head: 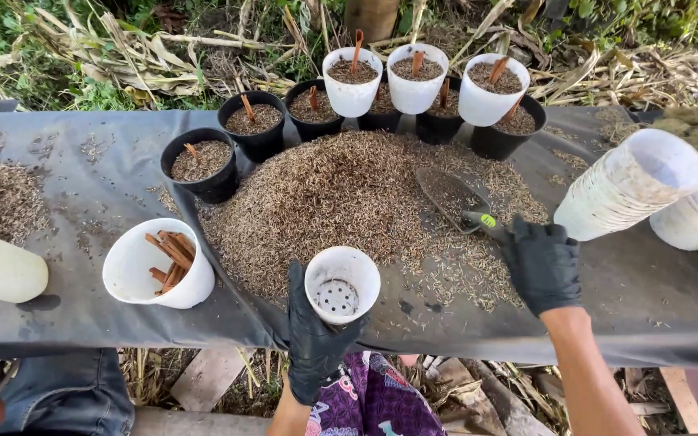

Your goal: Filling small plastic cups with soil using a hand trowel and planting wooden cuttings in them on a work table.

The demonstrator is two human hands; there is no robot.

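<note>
Left hand [314, 339], black-gloved, closed around an empty white perforated plastic pot [342, 284] at the desk's [107, 173] near edge. Right hand [541, 262] grips a metal trowel [456, 199], blade in the brown husk heap [341, 202]. Best: pot upright, just beside heap.

Both the left hand [314, 339] and the right hand [541, 265] are covered by matt black gloves of a rubbery look; a smooth white plastic pot [342, 283], perforated in its base, is gripped by the former at the bench's near edge, and a dull, soiled metal trowel [451, 197] with a glossy green-and-black handle by the latter. The bench [648, 291] is draped in a faintly sheened dark plastic sheet, over which a rough, dry, brownish husk heap [341, 202] is spread. Along the far edge, matt black plastic pots [201, 164] and smooth white ones [416, 77] are seen, and a scuffed, dirt-smeared stack of white pots [628, 186] near the right edge.
</note>
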